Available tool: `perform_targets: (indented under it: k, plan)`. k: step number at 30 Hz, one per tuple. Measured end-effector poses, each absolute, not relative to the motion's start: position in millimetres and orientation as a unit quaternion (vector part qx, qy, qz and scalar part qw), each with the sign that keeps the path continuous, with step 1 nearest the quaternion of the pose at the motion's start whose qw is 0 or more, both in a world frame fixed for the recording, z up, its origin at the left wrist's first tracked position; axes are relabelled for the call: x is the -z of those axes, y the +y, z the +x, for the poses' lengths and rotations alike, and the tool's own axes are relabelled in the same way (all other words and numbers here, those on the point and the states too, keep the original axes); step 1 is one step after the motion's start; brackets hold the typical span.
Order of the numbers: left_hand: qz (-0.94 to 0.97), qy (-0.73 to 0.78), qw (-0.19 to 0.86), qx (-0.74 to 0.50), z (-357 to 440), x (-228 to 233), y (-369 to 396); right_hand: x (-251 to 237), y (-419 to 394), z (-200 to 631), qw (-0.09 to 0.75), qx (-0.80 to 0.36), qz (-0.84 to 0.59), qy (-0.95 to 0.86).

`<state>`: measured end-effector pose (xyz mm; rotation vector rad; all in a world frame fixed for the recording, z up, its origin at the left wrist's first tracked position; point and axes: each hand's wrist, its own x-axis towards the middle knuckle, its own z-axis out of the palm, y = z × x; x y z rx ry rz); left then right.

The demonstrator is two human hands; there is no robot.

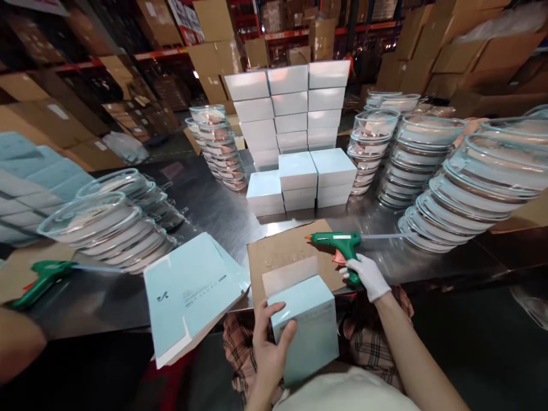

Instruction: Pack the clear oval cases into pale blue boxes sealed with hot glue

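pale blue box (306, 328) sits at the tabletop's near edge, its open flap toward the cardboard sheet (291, 251), gripped on its left side by the bare left hand (269, 342). just right and beyond, the gloved right hand (366, 277) clasps the green glue gun (338, 242), nozzle pointing left.

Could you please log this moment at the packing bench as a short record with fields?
left hand: bare left hand grips a pale blue box, its top flap open
right hand: gloved right hand holds a green glue gun, nozzle pointing left
under the gun: cardboard sheet on the metal table
left of box: pile of flat box blanks
behind: stacked closed boxes, stacks of glass lids
far left: second glue gun
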<state>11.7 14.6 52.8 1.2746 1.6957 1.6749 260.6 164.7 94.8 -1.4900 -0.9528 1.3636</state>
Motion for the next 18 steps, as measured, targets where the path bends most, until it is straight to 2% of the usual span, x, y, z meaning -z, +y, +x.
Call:
perform_targets:
  k: [4,7,9,12,18]
  plan:
    - [0.415,0.634,0.264,-0.596,28.3,-43.4,28.9,-117.0,140.2,253.9,0.509,-0.529,-0.539,-0.412]
    - [0.426,0.618,0.271,-0.603,35.4,-51.7,39.5,-133.7,119.4,256.0,0.463,-0.568,-0.485,-0.476]
    - [0.44,0.609,0.276,-0.6,39.2,-57.0,44.4,-137.9,104.2,257.8,0.415,-0.565,-0.503,-0.506]
    - [0.463,0.599,0.28,-0.591,44.7,-60.2,48.4,-133.3,83.2,255.6,0.387,-0.492,-0.528,-0.574]
    - [0.495,0.57,0.277,-0.595,52.1,-62.6,49.4,-119.2,70.8,235.8,0.357,-0.341,-0.47,-0.732]
